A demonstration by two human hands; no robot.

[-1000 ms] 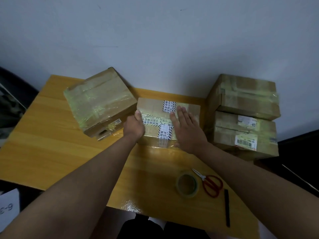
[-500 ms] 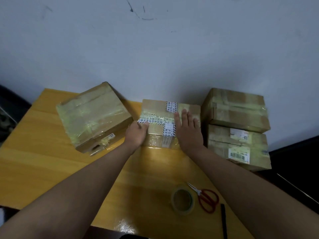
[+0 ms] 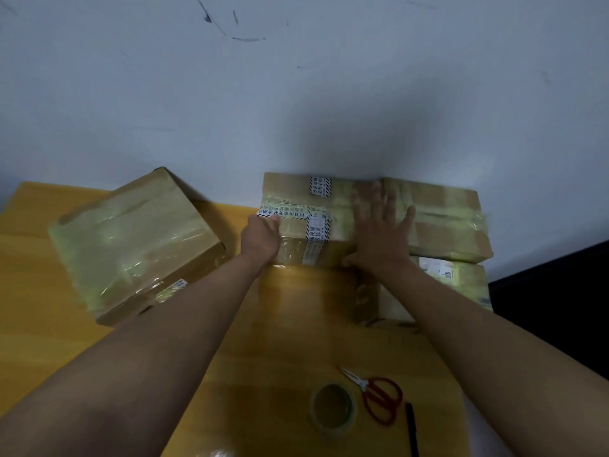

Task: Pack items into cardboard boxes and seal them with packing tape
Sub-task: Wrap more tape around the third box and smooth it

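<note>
Taped box [image 3: 298, 222] against the wall on the worktop [image 3: 313, 324]: left hand [image 3: 262, 237] grips its near-left corner, fingers hidden; right hand [image 3: 379, 234] lies flat and spread, blurred, covering its right end.

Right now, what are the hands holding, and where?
The middle box. The left hand grips its near left corner; the right hand lies flat on its top, thumb against the front.

A scuffed grey-white wall [image 3: 296, 94] with dark pen-like marks rises behind a glossy yellow wooden table [image 3: 49, 291]. Beyond the table's right edge lies dark floor [image 3: 560, 291].
</note>
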